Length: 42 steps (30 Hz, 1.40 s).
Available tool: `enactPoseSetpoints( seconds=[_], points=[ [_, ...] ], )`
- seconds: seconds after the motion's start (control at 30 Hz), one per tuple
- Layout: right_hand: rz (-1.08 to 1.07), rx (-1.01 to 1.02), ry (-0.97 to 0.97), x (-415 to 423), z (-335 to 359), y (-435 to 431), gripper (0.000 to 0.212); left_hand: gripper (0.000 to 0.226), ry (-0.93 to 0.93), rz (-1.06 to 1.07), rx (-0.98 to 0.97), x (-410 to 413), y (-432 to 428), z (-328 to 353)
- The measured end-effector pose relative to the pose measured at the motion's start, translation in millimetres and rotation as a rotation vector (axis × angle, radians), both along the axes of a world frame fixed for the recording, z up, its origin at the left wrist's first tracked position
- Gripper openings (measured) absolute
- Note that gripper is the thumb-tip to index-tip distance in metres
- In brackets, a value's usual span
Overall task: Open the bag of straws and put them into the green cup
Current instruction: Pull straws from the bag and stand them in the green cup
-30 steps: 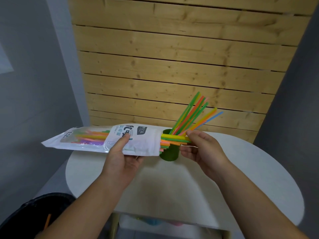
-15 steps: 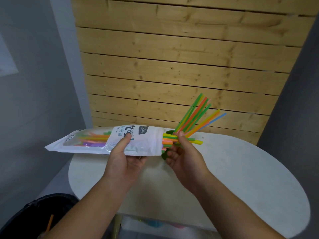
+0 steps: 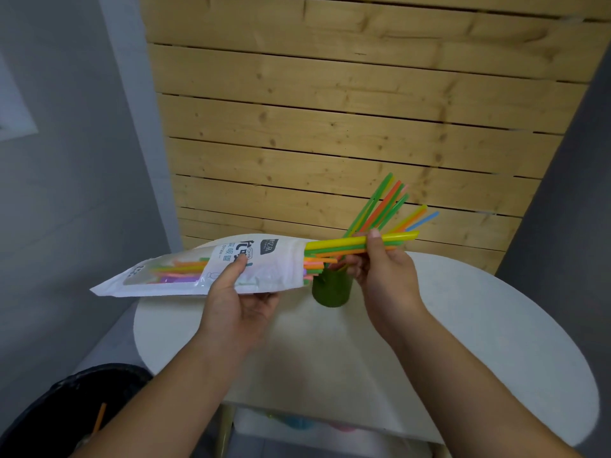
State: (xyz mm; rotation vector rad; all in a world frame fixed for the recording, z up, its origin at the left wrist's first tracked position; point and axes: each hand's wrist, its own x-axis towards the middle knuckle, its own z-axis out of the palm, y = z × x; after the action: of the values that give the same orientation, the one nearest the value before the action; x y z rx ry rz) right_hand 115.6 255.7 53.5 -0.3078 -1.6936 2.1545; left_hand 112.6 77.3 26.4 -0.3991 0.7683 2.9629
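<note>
Head view: two bare hands work above a white round table [image 3: 463,325] in the lower half of the frame.
Left hand [image 3: 238,302]: grips the bag near its middle, thumb on top across the print, fingers underneath.
Bag [image 3: 281,266]: white pouch with a clear window, held off the table and nearly level; closed end toward the left of the frame, open mouth toward the centre, just above the cup.
Right hand [image 3: 383,276]: thumb and fingers pinch a few straws at the bag's mouth.
Pinched straws [image 3: 337,245]: yellow and green, lying nearly level, left ends inside the mouth, right ends poking past the hand.
Green cup [image 3: 330,290]: upright on the table at centre frame, rim partly hidden by the bag's mouth and the right hand's fingers.
Straws in cup [image 3: 380,206]: green, orange, yellow and blue, fanned up toward the right.
Backdrop: wooden slat wall [image 3: 330,110] across the upper frame.
Black bin [image 3: 66,408]: lower left corner, an orange straw [image 3: 99,419] inside.
</note>
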Motion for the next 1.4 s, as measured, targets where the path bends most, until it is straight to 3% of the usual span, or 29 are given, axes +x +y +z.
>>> enactPoseSetpoints(
  seconds=[0.2, 0.37, 0.7, 0.97, 1.17, 1.4],
  points=[
    [-0.002, -0.101, 0.042, 0.3, 16.6, 31.7, 0.033, 0.022, -0.025, 0.021, 0.006, -10.6, -6.7, -3.4],
    [-0.119, -0.177, 0.062, 2.2, 24.5, 67.3, 0.031, 0.035, -0.034, 0.038, -0.016, -22.9, -12.9, -7.2],
    [-0.342, 0.181, 0.010, 2.2, 26.0, 97.3, 0.038, 0.042, -0.037, 0.035, -0.021, -31.5, -9.3, -12.4],
    [-0.233, 0.516, -0.069, -15.0, 17.6, 66.3, 0.043, 0.027, -0.035, 0.014, -0.050, -25.6, -6.3, -11.1],
    [-0.106, 0.403, -0.131, -39.6, 2.6, 51.0, 0.020, 0.018, -0.012, -0.006, -0.091, -20.6, -4.6, -9.9],
    [-0.032, 0.390, -0.150, -49.1, -11.2, 45.8, 0.012, 0.016, -0.023, -0.008, -0.089, -17.0, -2.2, -8.0]
  ],
)
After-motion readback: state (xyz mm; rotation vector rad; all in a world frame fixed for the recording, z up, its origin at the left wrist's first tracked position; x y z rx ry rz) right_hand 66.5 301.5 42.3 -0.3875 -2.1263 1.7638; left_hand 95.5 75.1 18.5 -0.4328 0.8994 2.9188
